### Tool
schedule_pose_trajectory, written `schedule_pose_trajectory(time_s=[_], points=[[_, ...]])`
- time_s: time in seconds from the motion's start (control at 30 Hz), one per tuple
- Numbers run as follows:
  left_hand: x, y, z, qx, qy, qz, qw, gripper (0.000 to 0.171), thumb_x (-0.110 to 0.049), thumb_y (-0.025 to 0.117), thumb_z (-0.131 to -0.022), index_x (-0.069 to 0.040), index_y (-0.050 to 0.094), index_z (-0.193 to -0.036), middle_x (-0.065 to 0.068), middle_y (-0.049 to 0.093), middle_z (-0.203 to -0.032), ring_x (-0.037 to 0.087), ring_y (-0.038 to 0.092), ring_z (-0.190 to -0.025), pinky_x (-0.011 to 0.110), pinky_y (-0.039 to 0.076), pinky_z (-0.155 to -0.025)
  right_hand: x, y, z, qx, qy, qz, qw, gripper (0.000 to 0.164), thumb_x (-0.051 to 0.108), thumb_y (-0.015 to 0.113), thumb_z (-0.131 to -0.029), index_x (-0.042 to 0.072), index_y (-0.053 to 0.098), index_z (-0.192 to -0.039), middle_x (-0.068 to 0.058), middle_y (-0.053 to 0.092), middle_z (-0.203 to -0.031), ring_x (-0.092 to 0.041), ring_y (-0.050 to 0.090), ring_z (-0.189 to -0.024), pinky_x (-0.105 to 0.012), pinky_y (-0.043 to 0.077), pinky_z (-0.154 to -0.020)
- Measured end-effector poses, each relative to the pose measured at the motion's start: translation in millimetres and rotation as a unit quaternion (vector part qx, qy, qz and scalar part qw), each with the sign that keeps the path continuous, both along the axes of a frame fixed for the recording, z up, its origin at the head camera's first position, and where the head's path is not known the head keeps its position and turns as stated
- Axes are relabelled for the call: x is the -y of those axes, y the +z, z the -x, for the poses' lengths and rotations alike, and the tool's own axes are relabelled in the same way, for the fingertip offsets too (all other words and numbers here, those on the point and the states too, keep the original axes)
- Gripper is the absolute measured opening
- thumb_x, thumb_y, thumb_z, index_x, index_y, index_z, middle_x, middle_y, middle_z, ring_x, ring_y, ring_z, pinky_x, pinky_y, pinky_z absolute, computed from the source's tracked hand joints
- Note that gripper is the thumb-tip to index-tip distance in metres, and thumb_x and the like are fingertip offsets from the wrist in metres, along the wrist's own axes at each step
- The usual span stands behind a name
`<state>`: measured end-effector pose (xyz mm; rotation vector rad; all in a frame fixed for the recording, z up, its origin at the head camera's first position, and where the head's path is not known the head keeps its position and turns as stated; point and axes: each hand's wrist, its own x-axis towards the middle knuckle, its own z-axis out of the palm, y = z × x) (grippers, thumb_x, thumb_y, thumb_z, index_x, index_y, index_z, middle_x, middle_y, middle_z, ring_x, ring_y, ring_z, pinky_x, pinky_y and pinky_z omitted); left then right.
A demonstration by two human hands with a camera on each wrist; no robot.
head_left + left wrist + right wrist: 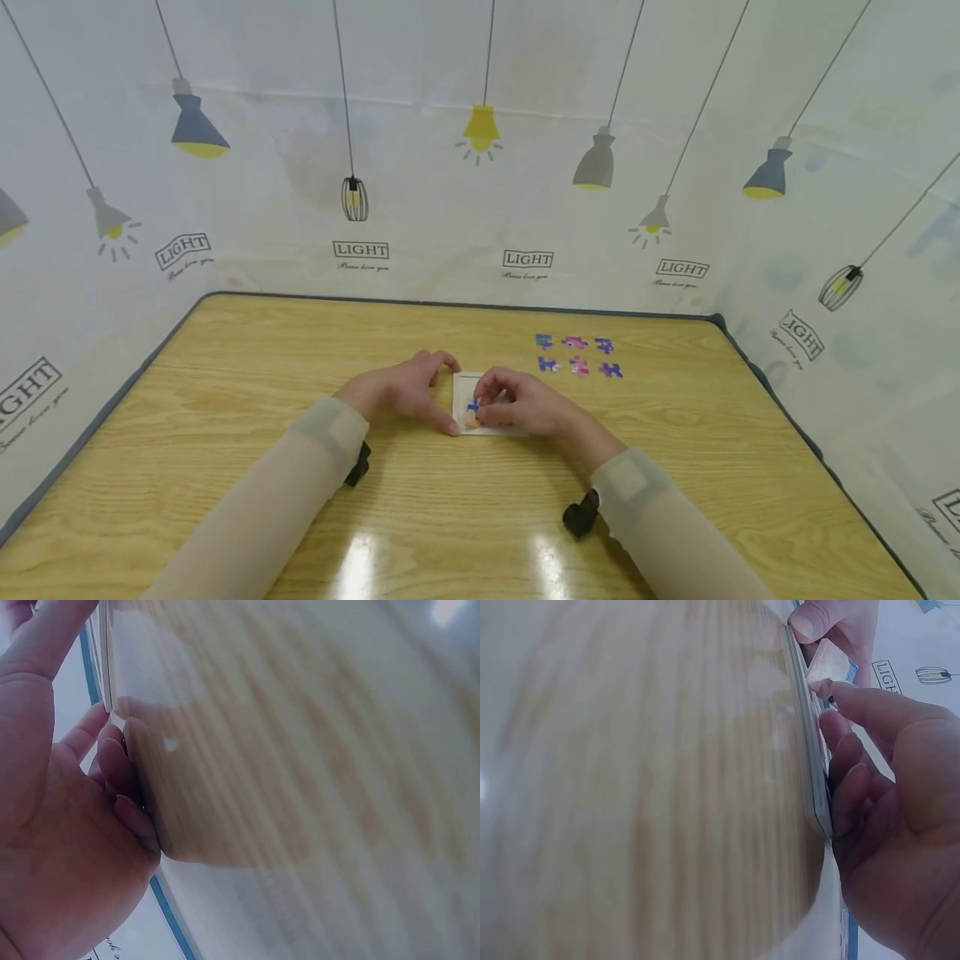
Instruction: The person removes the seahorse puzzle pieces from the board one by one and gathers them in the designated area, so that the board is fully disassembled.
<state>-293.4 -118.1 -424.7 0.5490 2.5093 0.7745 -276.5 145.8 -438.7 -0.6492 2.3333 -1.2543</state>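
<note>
A shallow white puzzle tray [463, 385] lies flat on the wooden table. My left hand [411, 388] is at its left side, thumb at the near corner and forefinger by the far corner. In the left wrist view, the other fingers [116, 761] rest low by the tabletop. Over the tray, my right hand [528, 405] pinches a jigsaw piece [472, 407] between thumb and forefinger. The right wrist view shows that piece tilted up, pale with a blue edge, near the left thumb [810, 621]. My right hand hides much of the tray's inside.
Several loose blue, pink and purple jigsaw pieces [579, 365] lie in two rows beyond the tray to the right. The wooden table [262, 367] has a dark edge, with a lamp-printed cloth wall [435, 217] behind and at the sides.
</note>
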Motion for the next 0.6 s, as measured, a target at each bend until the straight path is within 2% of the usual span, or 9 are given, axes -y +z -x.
schedule_pose_trajectory(time_s=[0.2, 0.4, 0.6], points=[[-0.7, 1.3, -1.1, 0.002, -0.002, -0.005, 1.0, 0.095, -0.056, 0.096, -0.08, -0.026, 0.045, -0.153, 0.013, 0.049, -0.133, 0.031, 0.052, -0.122, 0.052, 0.044, -0.11, -1.7, 1.4, -0.8, 0.016, -0.008, 0.01, 1.0, 0.015, 0.017, 0.075, -0.104, 0.015, 0.068, -0.118, -0.004, 0.07, -0.112, -0.02, 0.063, -0.102, -0.034, 0.052, -0.091], [-0.5, 1.1, -1.3, 0.002, 0.0, -0.009, 1.0, 0.095, -0.056, 0.096, -0.079, -0.026, 0.045, -0.153, 0.014, 0.049, -0.136, 0.031, 0.052, -0.124, 0.054, 0.044, -0.113, -5.0, 1.7, 2.7, 0.03, -0.004, 0.026, 0.999, 0.014, 0.012, 0.074, -0.104, 0.012, 0.07, -0.117, -0.007, 0.071, -0.108, -0.021, 0.068, -0.097, -0.032, 0.057, -0.088], [0.2, -0.5, -0.8, 0.003, 0.004, -0.006, 1.0, 0.095, -0.057, 0.097, -0.078, -0.028, 0.045, -0.152, 0.012, 0.05, -0.135, 0.03, 0.052, -0.124, 0.052, 0.044, -0.112, -6.5, 3.9, 2.4, 0.041, -0.011, 0.027, 0.999, 0.014, 0.011, 0.074, -0.104, 0.013, 0.071, -0.117, -0.006, 0.071, -0.109, -0.02, 0.069, -0.097, -0.032, 0.059, -0.089]])
